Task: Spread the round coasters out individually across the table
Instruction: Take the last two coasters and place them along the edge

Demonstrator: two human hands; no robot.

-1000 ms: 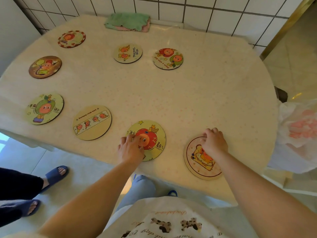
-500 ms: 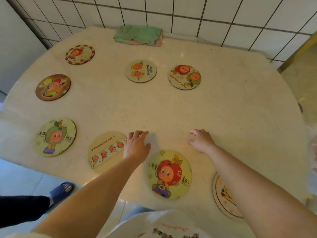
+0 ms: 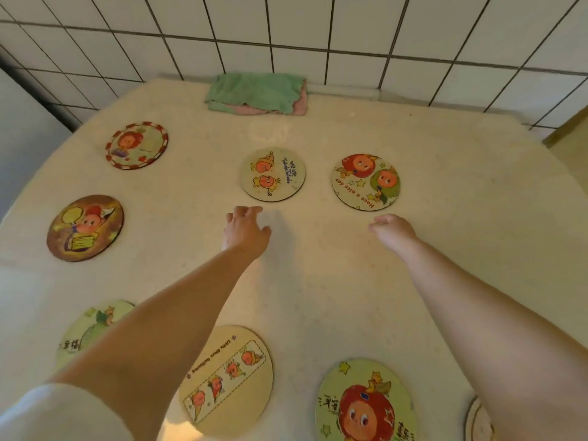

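- Two empty hands, left hand point(image 3: 245, 229) and right hand point(image 3: 392, 231), fingers loosely open, hover mid-tabletop point(image 3: 461, 192).
- Nearest coasters lie just beyond, toward the far edge: "friends" coaster point(image 3: 272, 174) ahead of left, "nice day" coaster point(image 3: 366, 182) probably nearer right.

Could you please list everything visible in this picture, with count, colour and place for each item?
round coasters: eight in view, cream, green or brown with orange cartoon figures, lying singly, apart from one another; two mid-table at the far side, two at the far left, four along the near edge, one of these cut off by the frame at the lower right
folded cloths: a green one on a pink one, far edge against the wall
table: one, cream, speckled
tiled wall: white, dark grout, behind the table
left hand: empty, fingers spread, just short of the middle coaster
right hand: empty, near the "Have a nice day" coaster
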